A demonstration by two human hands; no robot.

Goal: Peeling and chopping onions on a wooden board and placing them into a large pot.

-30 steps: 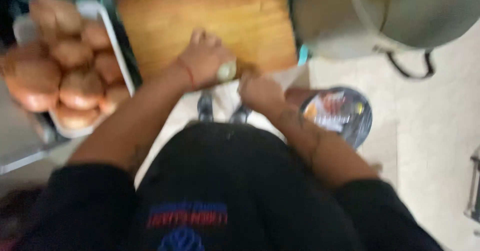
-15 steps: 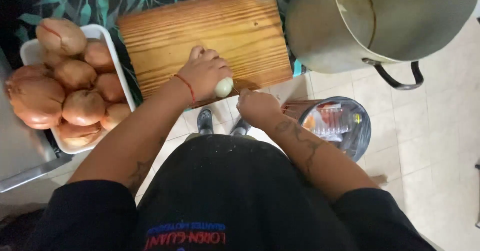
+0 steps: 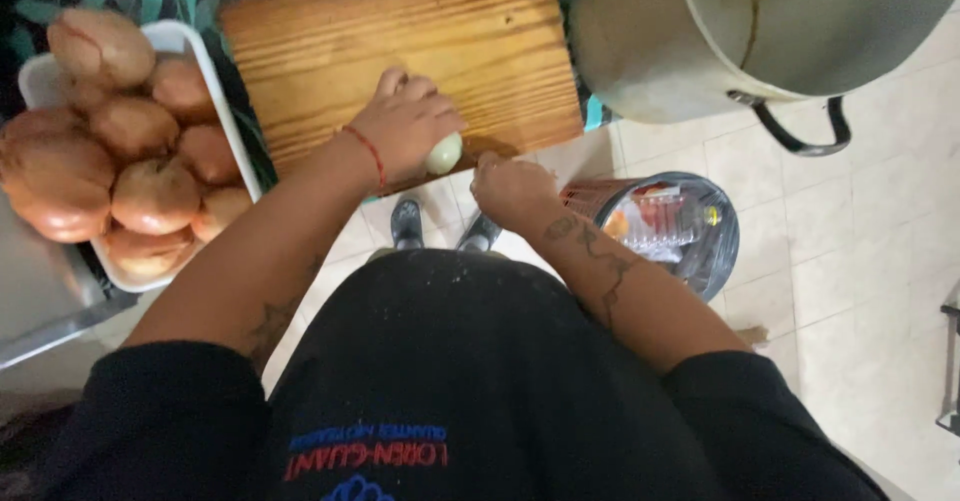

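At cutting board (image 3: 400,51) edge: left hand (image 3: 405,126) grips pale onion (image 3: 443,152), long axis unclear; right hand (image 3: 512,189) clenched.

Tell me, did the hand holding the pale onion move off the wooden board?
No. The left hand holds the peeled onion at the cutting board's near edge, as before.
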